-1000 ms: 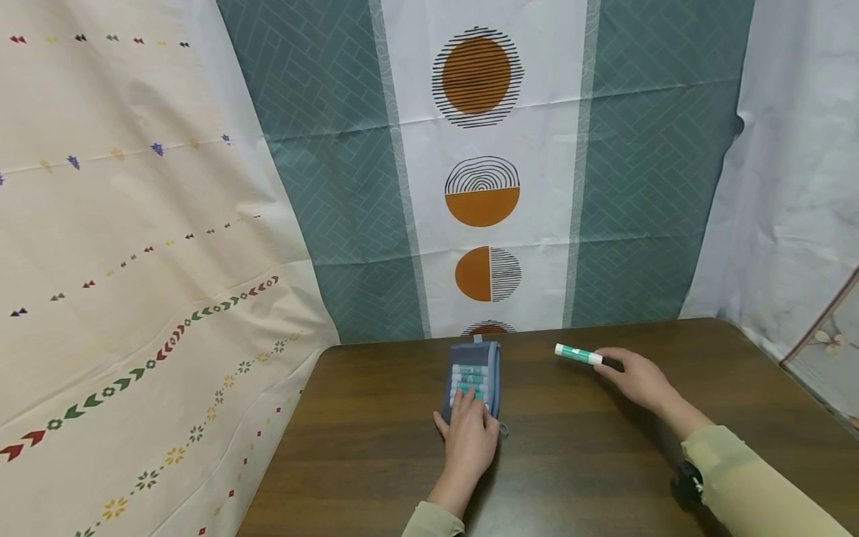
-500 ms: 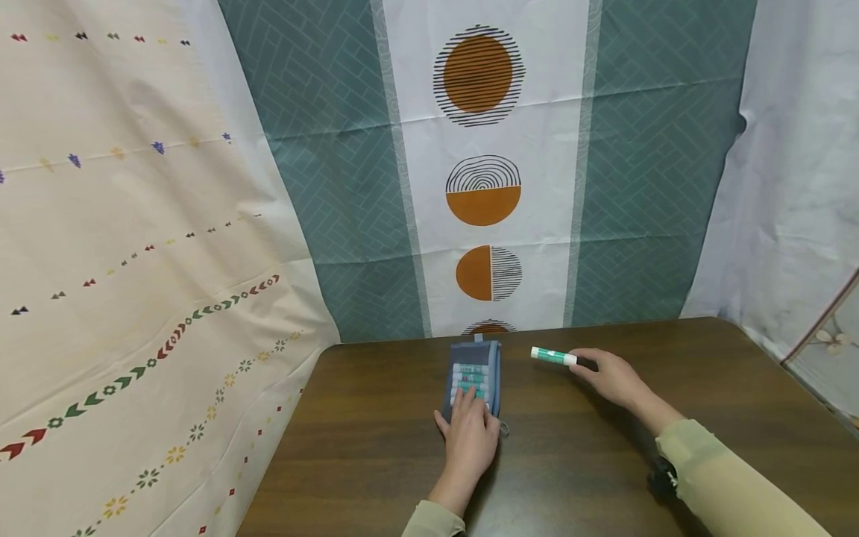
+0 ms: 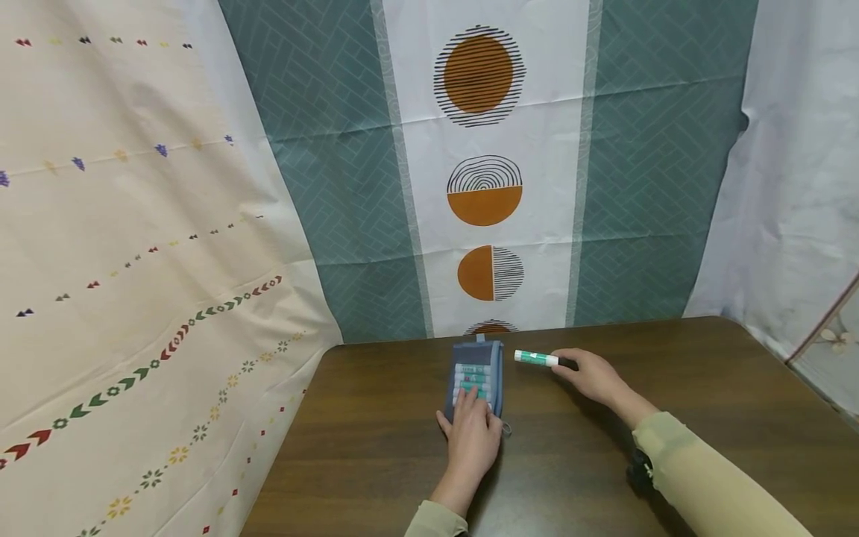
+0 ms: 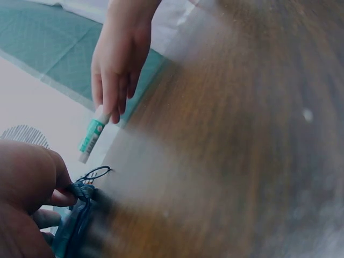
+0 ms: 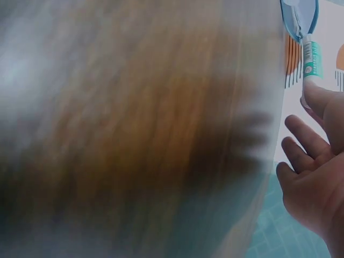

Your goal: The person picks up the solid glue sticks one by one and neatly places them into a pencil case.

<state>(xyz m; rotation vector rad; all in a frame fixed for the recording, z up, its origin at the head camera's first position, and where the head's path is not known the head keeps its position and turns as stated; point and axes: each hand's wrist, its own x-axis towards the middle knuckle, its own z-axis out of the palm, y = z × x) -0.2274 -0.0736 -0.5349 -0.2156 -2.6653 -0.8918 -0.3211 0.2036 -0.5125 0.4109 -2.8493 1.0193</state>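
Note:
A blue zip pouch (image 3: 468,353) with a see-through mesh front lies on the wooden table, several white-and-green glue sticks (image 3: 473,378) stacked inside. My left hand (image 3: 470,441) holds the pouch at its near end, fingertips over the mesh; in the left wrist view its thumb and fingers are at the edge near the zip-pull loop (image 4: 97,173). Between thumb and fingers of my right hand (image 3: 592,377) is one glue stick (image 3: 535,359), gripped by one end, level, its free end pointing left. That end is a short gap right of the pouch, also seen in the right wrist view (image 5: 306,15).
The dark wooden table (image 3: 376,440) reaches back to a hanging green-and-white cloth (image 3: 356,224) with orange circles. A cream patterned cloth (image 3: 168,335) hangs along the left side, and a pale curtain (image 3: 792,186) at the right.
My right hand has moved left with the glue stick, bringing it closer to the pouch. The left hand and the pouch have stayed in place.

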